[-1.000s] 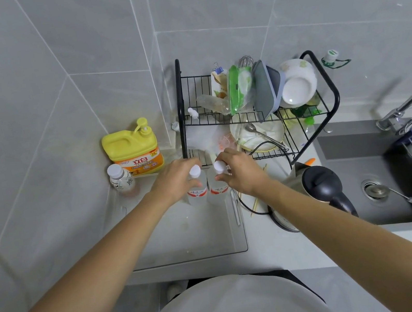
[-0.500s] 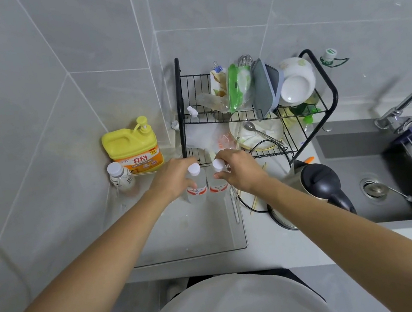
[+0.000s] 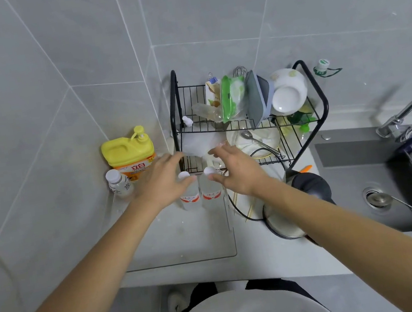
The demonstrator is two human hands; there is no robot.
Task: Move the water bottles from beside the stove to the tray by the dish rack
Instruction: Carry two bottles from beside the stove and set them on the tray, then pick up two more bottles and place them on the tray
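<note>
A home kitchen, seen from above at a tiled corner. Grey wall tiles point(image 3: 201, 6) rise behind a pale countertop point(image 3: 258, 261). At the back corner of the countertop stands a black wire dish rack point(image 3: 318, 99) holding white bowls point(image 3: 288, 93), a spoon, a whisk and packets. A yellow pump bottle of dish detergent point(image 3: 129, 152) sits against the wall at the counter's left edge. A grey draining tray point(image 3: 186, 240) lies in front of the rack. To the right, a kettle point(image 3: 300, 202) stands beside a recessed grey sink point(image 3: 350, 159) with a drain strainer and a chrome tap point(image 3: 409, 105).
</note>
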